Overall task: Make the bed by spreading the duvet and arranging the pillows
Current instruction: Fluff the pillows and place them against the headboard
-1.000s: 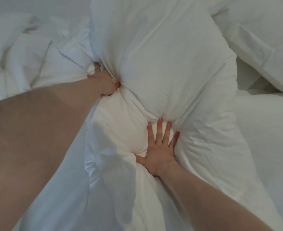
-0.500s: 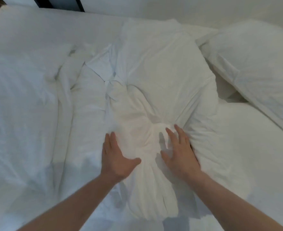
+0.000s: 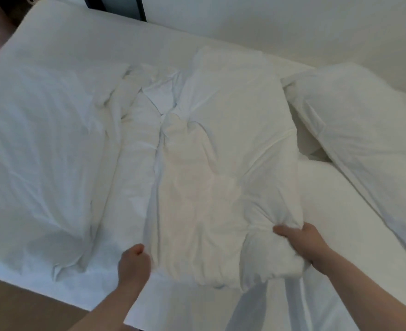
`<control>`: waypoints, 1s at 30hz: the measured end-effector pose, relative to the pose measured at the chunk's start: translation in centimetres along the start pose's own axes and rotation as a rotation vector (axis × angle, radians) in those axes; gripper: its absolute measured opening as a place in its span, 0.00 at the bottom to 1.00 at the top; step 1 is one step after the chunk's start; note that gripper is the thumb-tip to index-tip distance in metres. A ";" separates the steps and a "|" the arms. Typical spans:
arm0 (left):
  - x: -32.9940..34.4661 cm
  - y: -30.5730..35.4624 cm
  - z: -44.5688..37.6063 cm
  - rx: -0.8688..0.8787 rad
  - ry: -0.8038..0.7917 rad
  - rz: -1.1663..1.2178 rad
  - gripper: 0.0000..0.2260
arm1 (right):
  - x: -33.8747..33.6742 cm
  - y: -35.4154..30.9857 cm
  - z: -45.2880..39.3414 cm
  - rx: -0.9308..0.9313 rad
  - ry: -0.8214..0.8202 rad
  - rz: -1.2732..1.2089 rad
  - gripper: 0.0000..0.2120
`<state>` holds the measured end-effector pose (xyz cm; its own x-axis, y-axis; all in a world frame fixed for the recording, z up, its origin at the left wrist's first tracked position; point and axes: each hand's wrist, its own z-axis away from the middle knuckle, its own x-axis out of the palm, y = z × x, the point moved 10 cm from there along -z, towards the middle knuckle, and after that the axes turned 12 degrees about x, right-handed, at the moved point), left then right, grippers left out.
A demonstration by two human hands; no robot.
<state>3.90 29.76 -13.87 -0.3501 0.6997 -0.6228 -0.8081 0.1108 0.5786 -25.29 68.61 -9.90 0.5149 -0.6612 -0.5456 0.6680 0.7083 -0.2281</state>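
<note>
- Along the near edge of the bed [image 3: 54, 51], I am holding the bunched duvet [image 3: 221, 163] by its closest end, and it is lying in a long heap up the middle of the mattress toward the far edge.
- I am gripping the duvet's near right corner with my right hand [image 3: 302, 242], thumb pressing over the top and fingers tucking underneath, probably so that I can pull that corner out sideways.
- I am keeping my left hand [image 3: 134, 261] curled at the heap's left flank, right against the cloth; whether it is pinching a fold or merely closing beside it, I cannot tell.
- Holding both sides at once is likely giving me the purchase to open the heap across the bed.
- Creases are twisting the duvet near its middle, suggesting that the spreading is barely beginning.
- Waiting at the right edge of the bed, a pillow [image 3: 364, 130] is lying slantwise, with its near end running past the duvet, probably until the cover is flat.
- Wrinkled sheet [image 3: 34, 144] is showing bare on the left half.
</note>
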 end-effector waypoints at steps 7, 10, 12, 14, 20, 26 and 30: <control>1.3 2.1 -3.7 0.038 -0.333 -0.442 0.04 | -3.0 2.5 1.6 0.026 -0.172 -0.188 0.18; -1.3 6.0 -3.7 0.078 -0.047 -0.262 0.16 | -1.8 3.4 1.7 0.063 -0.225 -0.193 0.18; -1.0 10.0 -2.1 0.298 0.006 -0.220 0.18 | -0.8 3.0 2.3 0.048 -0.244 -0.209 0.17; 2.1 12.8 0.7 0.515 -0.174 -0.208 0.17 | 0.1 2.6 3.5 0.031 -0.259 -0.241 0.19; 10.2 10.2 8.3 0.424 -0.832 -0.332 0.27 | 0.7 -0.5 6.9 -0.055 -0.237 -0.419 0.23; 6.1 14.1 9.6 0.436 -0.715 -0.224 0.25 | 0.5 -4.4 11.6 -0.141 -0.202 -0.427 0.22; -1.2 18.1 7.4 0.403 -0.558 0.055 0.18 | 1.3 -7.8 16.7 -0.211 -0.181 -0.454 0.23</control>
<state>-6.85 36.13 1.26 -0.0023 0.9585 -0.2849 -0.5191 0.2424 0.8196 -20.87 58.12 4.59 0.2959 -0.9318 -0.2101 0.7320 0.3625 -0.5768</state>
